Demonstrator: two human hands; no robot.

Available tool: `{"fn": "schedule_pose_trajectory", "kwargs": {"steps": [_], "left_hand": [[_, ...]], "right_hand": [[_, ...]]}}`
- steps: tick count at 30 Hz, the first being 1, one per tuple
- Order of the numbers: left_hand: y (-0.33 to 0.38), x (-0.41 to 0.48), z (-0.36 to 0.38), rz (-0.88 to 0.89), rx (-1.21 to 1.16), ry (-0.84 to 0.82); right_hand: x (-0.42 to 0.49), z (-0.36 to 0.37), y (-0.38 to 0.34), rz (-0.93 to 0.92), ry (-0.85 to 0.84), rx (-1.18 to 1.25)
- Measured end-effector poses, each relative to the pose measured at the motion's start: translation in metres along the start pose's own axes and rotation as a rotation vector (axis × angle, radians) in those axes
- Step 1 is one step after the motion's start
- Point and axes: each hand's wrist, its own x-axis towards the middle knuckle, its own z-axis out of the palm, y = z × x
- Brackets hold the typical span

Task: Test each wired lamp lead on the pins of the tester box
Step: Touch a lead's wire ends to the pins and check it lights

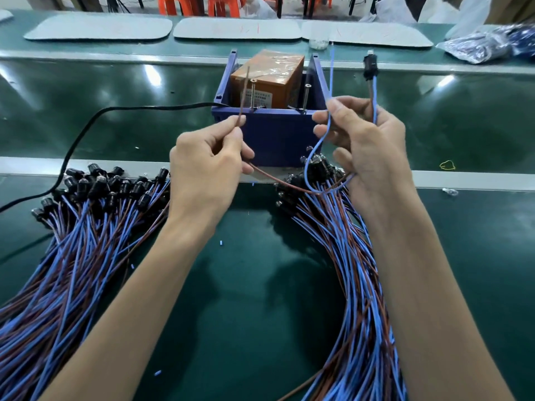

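Lead bundles [66,256] fill the lower frame; centre, my left grip [207,166] pinches the brown wire [244,91], right grip [367,151] holds blue wire [331,79] and lamp [370,68] — next, both ends onto the pins [253,92] of the tester box [275,134]

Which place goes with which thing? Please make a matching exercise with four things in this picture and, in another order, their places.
Things:
1. brown wire
2. blue wire
3. orange block
4. yellow rubber band

Places:
A. inside the blue tester box
B. pinched in the right hand
C. on the green belt, to the right of both hands
D. pinched in the left hand

Pairs: 1-D, 2-B, 3-A, 4-C.
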Motion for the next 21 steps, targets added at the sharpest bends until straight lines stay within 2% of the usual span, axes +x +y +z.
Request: {"fn": "schedule_pose_trajectory", "kwargs": {"steps": [9, 21], "left_hand": [[-0.006, 0.004, -0.001, -0.023, 0.067, -0.012], [-0.01, 0.006, 0.0, -0.149, -0.135, -0.002]], "right_hand": [[0.009, -0.008, 0.003, 0.027, 0.116, 0.043], [0.013, -0.011, 0.01, 0.105, 0.127, -0.023]]}}
